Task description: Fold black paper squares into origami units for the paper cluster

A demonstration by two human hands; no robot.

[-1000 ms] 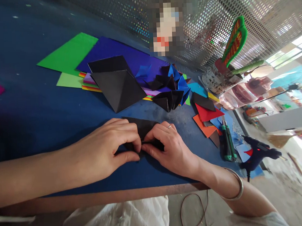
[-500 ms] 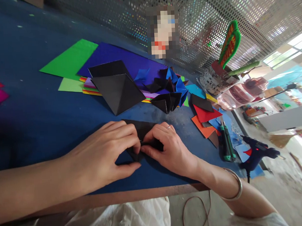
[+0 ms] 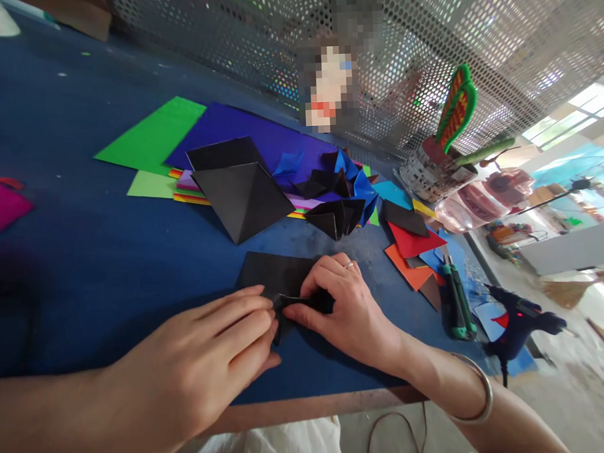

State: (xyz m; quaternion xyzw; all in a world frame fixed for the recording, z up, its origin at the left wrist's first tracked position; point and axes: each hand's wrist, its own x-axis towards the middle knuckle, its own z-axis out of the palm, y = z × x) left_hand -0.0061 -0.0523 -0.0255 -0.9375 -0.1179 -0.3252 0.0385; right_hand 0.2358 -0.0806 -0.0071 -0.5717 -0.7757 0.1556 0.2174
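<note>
A piece of black paper [image 3: 278, 271], partly folded, lies on the blue table near its front edge. My right hand [image 3: 340, 305] pinches a fold of this paper between thumb and fingers. At the paper's left side is my left hand [image 3: 227, 353], its fingers close together with the tips at the fold; the thumb is mostly hidden beneath. Just beyond rests a larger folded black paper [image 3: 243, 195], and to its right are several folded black shapes [image 3: 336, 218] and blue folded pieces [image 3: 363, 187].
Purple paper [image 3: 237, 126] and green paper [image 3: 152, 133] lie behind. On the right are paper scraps [image 3: 415, 238], a green utility knife [image 3: 458, 303], and a glue gun [image 3: 523, 317] at the table edge. A pot [image 3: 427, 171] stands by the perforated metal panel [image 3: 254, 48].
My left hand has turned and drawn its fingers together, lower on the paper's left side. My right hand keeps its pinch. The whole view has shifted slightly.
</note>
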